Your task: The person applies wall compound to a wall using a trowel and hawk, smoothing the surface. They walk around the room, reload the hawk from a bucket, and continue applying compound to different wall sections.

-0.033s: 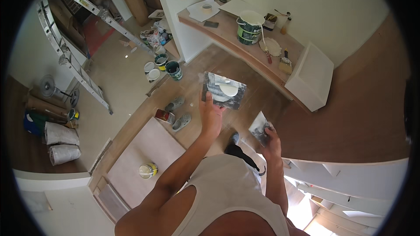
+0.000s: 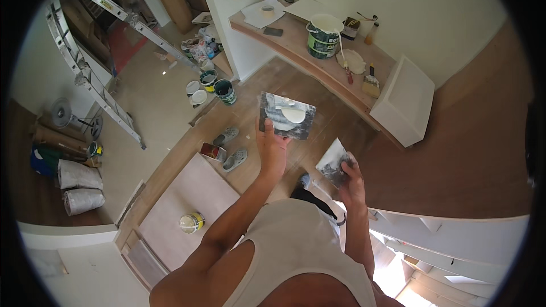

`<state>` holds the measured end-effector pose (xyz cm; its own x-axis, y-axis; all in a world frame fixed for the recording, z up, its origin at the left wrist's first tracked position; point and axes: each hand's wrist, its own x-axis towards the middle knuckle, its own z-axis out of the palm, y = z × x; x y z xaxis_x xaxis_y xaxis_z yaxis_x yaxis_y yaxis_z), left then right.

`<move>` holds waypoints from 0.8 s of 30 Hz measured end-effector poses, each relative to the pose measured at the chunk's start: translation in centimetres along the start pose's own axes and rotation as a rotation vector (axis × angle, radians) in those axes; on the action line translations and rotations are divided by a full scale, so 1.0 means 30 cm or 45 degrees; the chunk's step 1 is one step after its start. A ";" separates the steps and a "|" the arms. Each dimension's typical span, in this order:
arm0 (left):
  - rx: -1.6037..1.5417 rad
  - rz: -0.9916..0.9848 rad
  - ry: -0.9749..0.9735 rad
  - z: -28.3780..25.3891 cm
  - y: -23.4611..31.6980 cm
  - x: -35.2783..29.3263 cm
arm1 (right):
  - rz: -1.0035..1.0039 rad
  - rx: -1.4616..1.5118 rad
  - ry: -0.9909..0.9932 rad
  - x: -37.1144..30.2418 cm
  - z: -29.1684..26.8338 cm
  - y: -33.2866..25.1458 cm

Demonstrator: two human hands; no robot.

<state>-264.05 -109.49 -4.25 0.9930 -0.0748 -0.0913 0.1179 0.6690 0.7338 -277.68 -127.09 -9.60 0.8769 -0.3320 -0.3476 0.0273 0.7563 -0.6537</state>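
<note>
My left hand [image 2: 272,150] is closed on a flat dark plastering board [image 2: 305,128], its thumb over the near edge. White filler [image 2: 293,115] lies in a half-round heap on the board's face, with thinner smears around it. To the right and a little nearer, my right hand [image 2: 354,185] grips a thin flat filling scraper [image 2: 332,162] between thumb and fingers. The scraper's blade is dark, with a white coating along its far left part. A gap separates the scraper from the board. Both are held up above the wooden floor.
A shelf [image 2: 310,42] ahead carries a green bucket [image 2: 322,45], a brush [image 2: 371,86] and a roll of tape [image 2: 267,9]. A white box-like panel [image 2: 402,102] stands at its right end. Grey clogs [image 2: 235,160], a tin [image 2: 192,222] and a stepladder [image 2: 96,91] are to the left.
The scraper in my right hand has moved slightly left and turned a little, showing more of its face. The board in my left hand has shifted slightly left.
</note>
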 end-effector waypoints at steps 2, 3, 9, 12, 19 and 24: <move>0.003 0.101 0.024 0.002 -0.041 0.097 | -0.094 -0.059 -0.104 0.112 0.128 -0.049; 0.004 0.170 0.012 0.022 -0.046 0.174 | -0.146 -0.107 -0.145 0.199 0.187 -0.070; 0.225 0.290 -0.075 0.130 -0.020 0.338 | -0.170 -0.746 -0.173 0.559 0.422 -0.161; 0.483 0.369 -0.101 0.130 -0.014 0.435 | -0.104 -0.816 -0.279 0.729 0.490 -0.182; 0.820 0.251 -0.315 0.099 0.087 0.729 | -0.133 -0.854 -0.346 1.058 0.732 -0.195; 1.037 0.244 -0.418 -0.028 0.235 0.958 | -0.272 -0.594 -0.405 1.245 0.924 -0.155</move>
<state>-234.69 -106.31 -2.26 0.9330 -0.3073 0.1871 -0.2061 -0.0302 0.9781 -231.75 -127.40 -0.91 0.9777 -0.2100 -0.0054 0.0680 0.3404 -0.9378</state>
